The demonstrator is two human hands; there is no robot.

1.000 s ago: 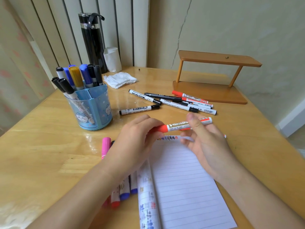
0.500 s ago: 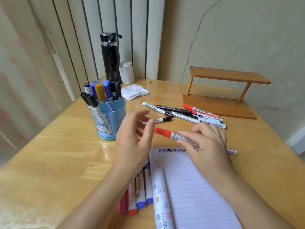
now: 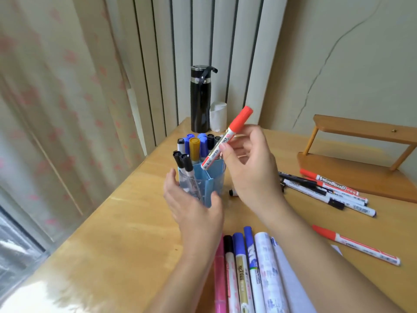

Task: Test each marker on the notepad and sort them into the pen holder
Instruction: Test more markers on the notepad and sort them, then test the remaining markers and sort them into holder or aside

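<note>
The right grip (image 3: 248, 163) is pinching a red-capped marker (image 3: 225, 140) between thumb and fingertips, closed on its white barrel about midway. The marker's long axis is running on a diagonal, cap pointing up toward 1 o'clock and tail pointing down toward 7 o'clock, its lower end dipping at the rim of the holder (image 3: 203, 177), at the right rear compartment. It is not yet let go, as far as I can judge.

The left grip (image 3: 191, 204) is cupping the near wall of the holder, fingers spread and holding nothing else; whether the palm is truly touching the plastic I cannot tell.

Judging progress: roughly nine markers are already standing cap-up in the holder, two black ones at 9 o'clock and a cluster of blue, yellow and dark ones at 12. Much is left. A row of markers (image 3: 239, 267) is lying on the counter (image 3: 112, 233) at 6 o'clock of the holder, beside the rolled-back notepad (image 3: 277, 279). A bunch of black and red ones (image 3: 327, 190) is lying at 3 o'clock, and a lone red marker (image 3: 354, 245) at 4 o'clock. So the sorting is looking somewhere near halfway
</note>
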